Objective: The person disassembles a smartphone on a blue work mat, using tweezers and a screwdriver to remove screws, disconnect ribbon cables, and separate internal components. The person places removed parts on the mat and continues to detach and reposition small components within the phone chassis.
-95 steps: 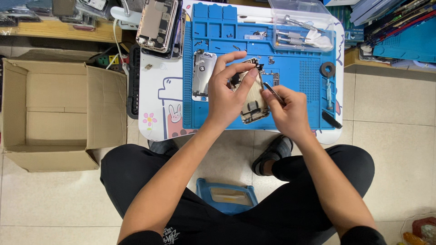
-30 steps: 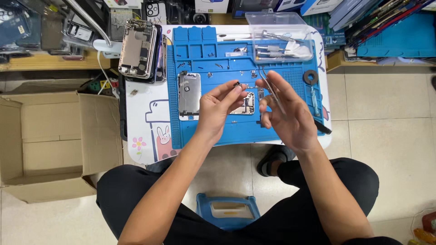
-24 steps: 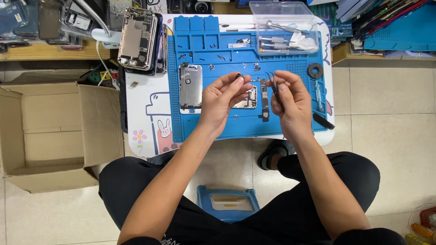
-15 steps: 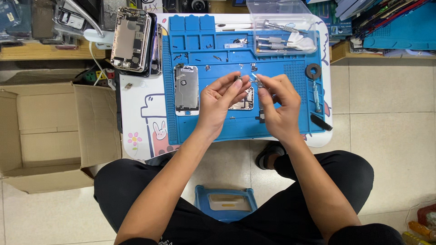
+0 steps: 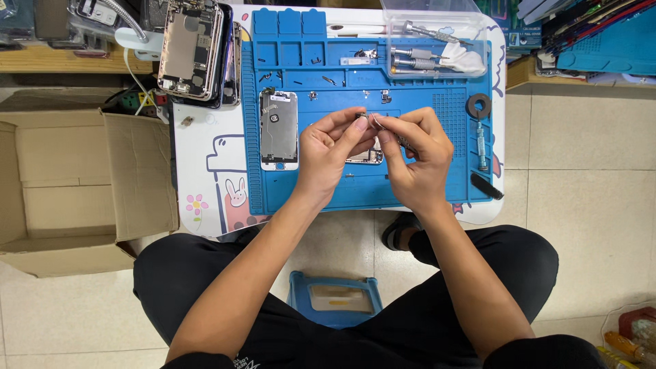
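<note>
Above the blue silicone repair mat (image 5: 410, 184) on the surface, our left hand (image 5: 331, 154) and right hand (image 5: 417, 160) pinch a tiny metal phone part (image 5: 363, 118) between fingertips; light, likely fragile, best gripped by its edges

Head view, straight down, near

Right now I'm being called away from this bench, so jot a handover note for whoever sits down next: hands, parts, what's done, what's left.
Left hand: fingertips pinch a tiny metal part above the blue silicone work mat.
Right hand: pinches the same part from the other side, with thin metal tweezers in its grip.
Opened phone body: on the mat under both hands.
White-framed screen panel: lifted off, lying left of the hands.
Small screws: out, scattered along the mat's top.
Left: the phone is still open.
</note>
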